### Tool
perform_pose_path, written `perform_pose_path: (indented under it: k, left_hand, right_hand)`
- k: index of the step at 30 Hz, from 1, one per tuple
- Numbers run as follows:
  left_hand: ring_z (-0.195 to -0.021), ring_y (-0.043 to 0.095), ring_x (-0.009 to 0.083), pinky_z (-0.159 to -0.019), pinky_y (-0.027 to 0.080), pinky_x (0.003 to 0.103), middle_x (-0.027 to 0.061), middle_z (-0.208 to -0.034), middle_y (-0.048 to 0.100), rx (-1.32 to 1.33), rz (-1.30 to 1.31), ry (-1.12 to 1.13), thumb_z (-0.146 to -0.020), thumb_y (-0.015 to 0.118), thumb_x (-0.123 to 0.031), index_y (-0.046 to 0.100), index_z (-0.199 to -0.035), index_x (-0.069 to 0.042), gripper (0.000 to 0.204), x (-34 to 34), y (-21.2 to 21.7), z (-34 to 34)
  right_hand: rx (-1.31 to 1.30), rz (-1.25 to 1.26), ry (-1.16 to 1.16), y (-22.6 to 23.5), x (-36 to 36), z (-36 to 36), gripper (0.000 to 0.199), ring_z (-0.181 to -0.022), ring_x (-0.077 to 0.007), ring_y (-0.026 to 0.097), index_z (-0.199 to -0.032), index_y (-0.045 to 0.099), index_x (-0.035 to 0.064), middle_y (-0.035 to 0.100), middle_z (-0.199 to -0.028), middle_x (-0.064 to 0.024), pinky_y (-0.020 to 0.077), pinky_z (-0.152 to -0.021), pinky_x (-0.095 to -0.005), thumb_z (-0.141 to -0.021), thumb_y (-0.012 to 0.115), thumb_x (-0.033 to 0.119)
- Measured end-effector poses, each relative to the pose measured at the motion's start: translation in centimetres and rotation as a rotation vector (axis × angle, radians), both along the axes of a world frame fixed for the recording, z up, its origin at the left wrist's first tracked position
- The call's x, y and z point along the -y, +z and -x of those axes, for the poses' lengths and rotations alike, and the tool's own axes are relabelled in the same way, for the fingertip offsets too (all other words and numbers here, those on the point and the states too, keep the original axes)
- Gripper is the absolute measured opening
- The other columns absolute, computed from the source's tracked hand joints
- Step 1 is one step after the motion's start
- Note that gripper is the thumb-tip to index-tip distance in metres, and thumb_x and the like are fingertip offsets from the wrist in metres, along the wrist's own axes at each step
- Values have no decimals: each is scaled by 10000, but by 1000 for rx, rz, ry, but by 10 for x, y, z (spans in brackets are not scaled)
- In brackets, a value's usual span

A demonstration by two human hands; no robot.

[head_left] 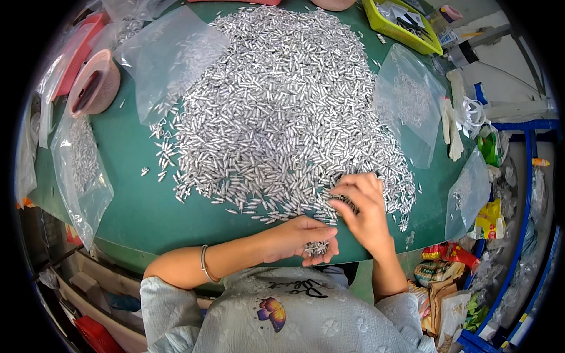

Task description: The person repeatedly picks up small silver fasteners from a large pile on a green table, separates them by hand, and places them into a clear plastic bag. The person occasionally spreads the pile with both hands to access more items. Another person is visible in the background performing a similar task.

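**A:** What are your hands doing right now?

**B:** I'm cupping my left hand (300,240) palm-up at the near edge of the green table (141,206), and it's cradling a small clump of silver metal pieces (316,248). My right hand (362,206) is pinching a few more pieces between the fingertips, right at the near rim of the big pile of silver pieces (282,112).

**A:** So where is everything sitting, measured from that pile?

**B:** The pile is covering the middle of the table. My left hand is hovering just nearer me than its near rim, and my right hand is touching that rim. A clear plastic bag (168,56) is lying against the pile's far left side, and another clear bag (411,103) is lying just right of it. A yellow-green tray (403,29) is sitting beyond the pile's far right corner. A third bag with pieces inside (82,170) is lying well left of the pile.
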State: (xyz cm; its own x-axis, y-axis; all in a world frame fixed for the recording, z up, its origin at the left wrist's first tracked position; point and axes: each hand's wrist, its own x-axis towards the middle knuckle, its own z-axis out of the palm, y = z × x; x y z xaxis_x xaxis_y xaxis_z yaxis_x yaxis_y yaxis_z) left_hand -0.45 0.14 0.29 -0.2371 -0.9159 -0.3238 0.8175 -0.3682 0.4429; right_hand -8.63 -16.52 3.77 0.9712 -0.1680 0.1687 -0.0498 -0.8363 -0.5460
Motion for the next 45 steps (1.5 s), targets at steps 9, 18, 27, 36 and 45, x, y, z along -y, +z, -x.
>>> perform_pose_path:
  k: [9,18,27,36,45]
  left_hand:
    - [-649,542,114,-512,430,231,77,-775,600,43,22,-19,-965,486,-300,627,-870,-4,342,0,-5,4]
    - [-670,556,125,-523,442,235,80,-789,598,68,3,-21,-972,466,-313,623,-880,3,364,1,-4,4]
    - [-706,570,157,-597,494,283,109,-835,595,-103,-109,69,-992,398,-337,613,-938,22,423,2,2,1]
    - [-707,582,153,-608,492,278,93,-837,616,18,-30,-26,-978,448,-311,623,-918,-2,360,0,-3,5]
    - [-712,569,143,-617,496,284,84,-841,605,50,-13,-41,-969,470,-316,622,-916,-4,351,1,-6,6]
  right_hand:
    - [-4,32,-60,-9,0,6,160,-906,-238,497,-870,653,61,559,-954,-45,335,-798,-359,-715,694,66]
    - [12,105,8,-5,-11,4,155,-874,-240,507,-884,657,44,570,-905,-48,354,-790,-343,-731,683,47]
    - [122,-138,-162,3,2,11,121,-781,-245,550,-848,652,13,609,-851,-91,428,-714,-333,-734,666,-25]
    - [-38,-27,-55,0,-1,19,254,-882,-253,512,-881,645,46,580,-930,-67,373,-797,-358,-655,755,80]
    - [-15,104,-55,-9,-4,25,236,-828,-234,512,-825,649,70,576,-850,-44,336,-763,-346,-641,779,141]
